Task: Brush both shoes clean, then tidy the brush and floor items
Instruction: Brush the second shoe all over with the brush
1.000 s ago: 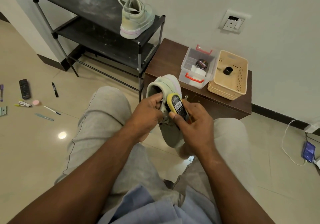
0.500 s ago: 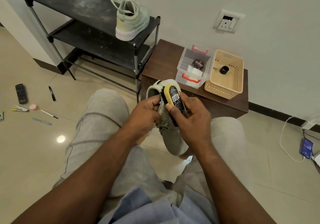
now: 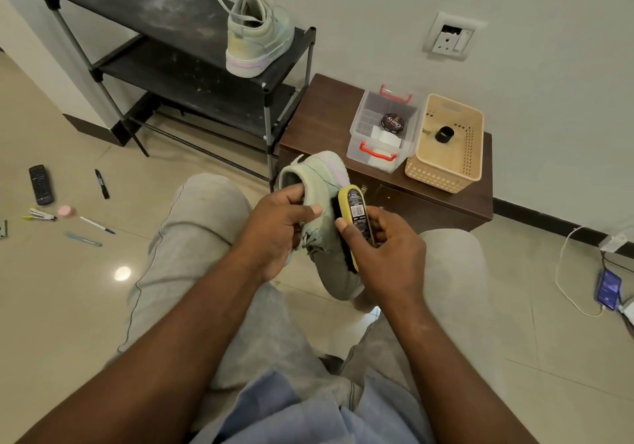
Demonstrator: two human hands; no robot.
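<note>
Showing pale green suede, the held shoe (image 3: 320, 183) meets yellow brush (image 3: 355, 217) bristles.

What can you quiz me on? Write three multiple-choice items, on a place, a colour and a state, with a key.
1. Where does the unheld shoe stand? A on the rack's top shelf; B in the basket; C on the floor.
2. What colour is the brush's back? A red; B yellow; C blue.
3. The left hand: A hangs empty; B grips the held shoe; C grips the brush.
Key: A, it sits at the shelf's right end; B, yellow rims the label; B, it curls round the heel opening.
</note>
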